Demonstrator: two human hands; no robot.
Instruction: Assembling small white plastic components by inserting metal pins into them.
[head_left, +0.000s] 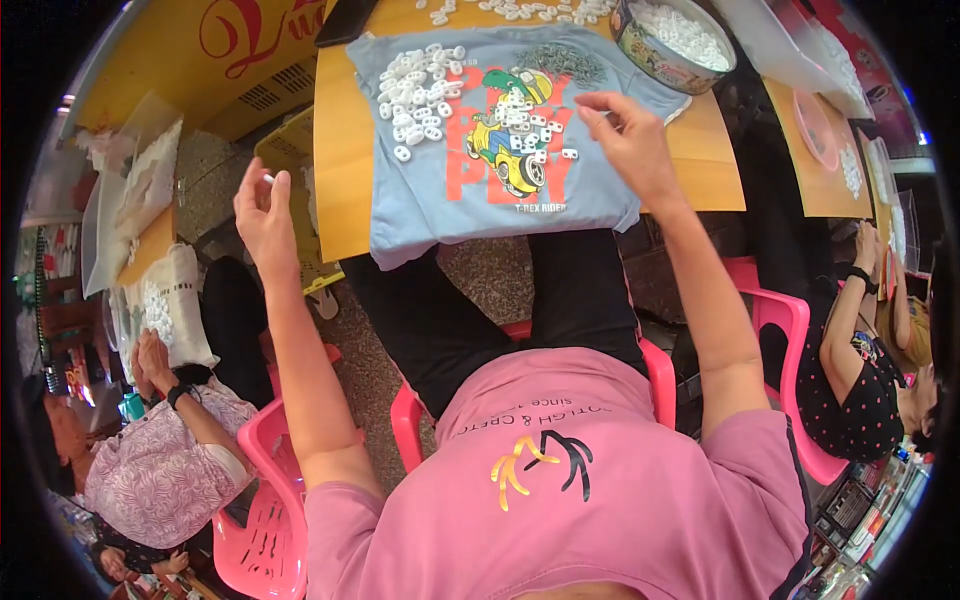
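Note:
My left hand is raised off the table's left edge, with a small white plastic piece pinched between thumb and fingers. Over the right part of a blue printed T-shirt, my right hand has thumb and forefinger close together; anything between them is too small to make out. Just left of it lie white pieces with dark holes. A heap of rounded white pieces is on the shirt's left side. Beyond the right hand sits a tangle of small grey-green metal parts.
A round tin full of white pieces stands at the table's far right. More loose white pieces lie along the far edge. People sit at tables on both sides, near pink chairs. A yellow crate is left of the table.

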